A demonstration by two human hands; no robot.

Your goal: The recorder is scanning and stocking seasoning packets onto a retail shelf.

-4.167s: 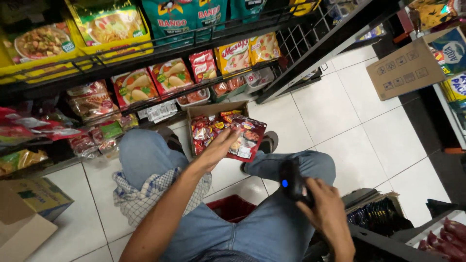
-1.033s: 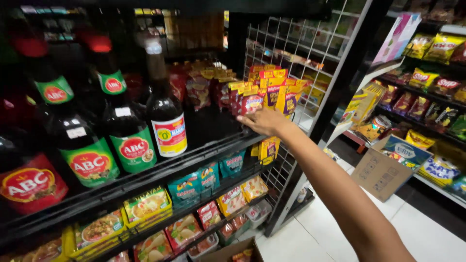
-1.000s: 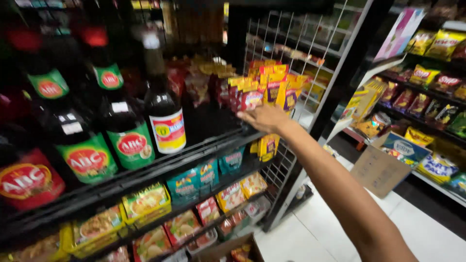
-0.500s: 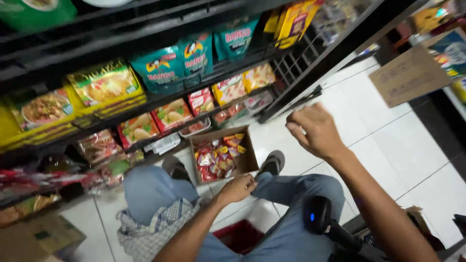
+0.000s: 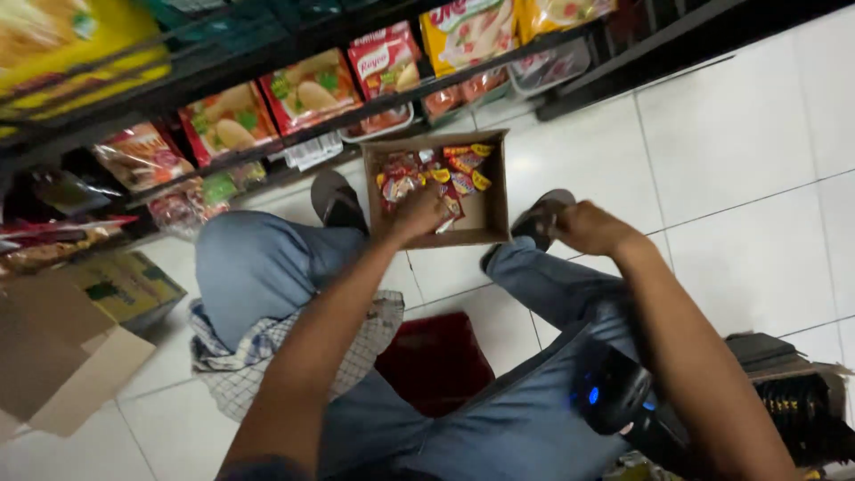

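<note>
An open cardboard box [image 5: 492,191] lies on the white tiled floor between my feet, holding several red and yellow snack packets [image 5: 450,171]. My left hand [image 5: 417,214] reaches down into the box and rests on the packets, fingers curled over them. Whether it grips one I cannot tell. My right hand [image 5: 590,228] hovers above my right knee near a sandal, fingers closed, holding nothing visible. A black handheld scanner [image 5: 614,401] with a blue light rests on my right thigh.
Low black wire shelves [image 5: 294,89] at the top carry rows of packaged food. A flattened cardboard carton [image 5: 53,356] lies at the left, a small printed box [image 5: 125,285] beside it. A dark red stool [image 5: 436,361] sits under me. A black basket [image 5: 793,401] stands at the right.
Half a second ago my right hand was coming down from the shelf; now it is low near my right knee. My left hand has reached further into the box.
</note>
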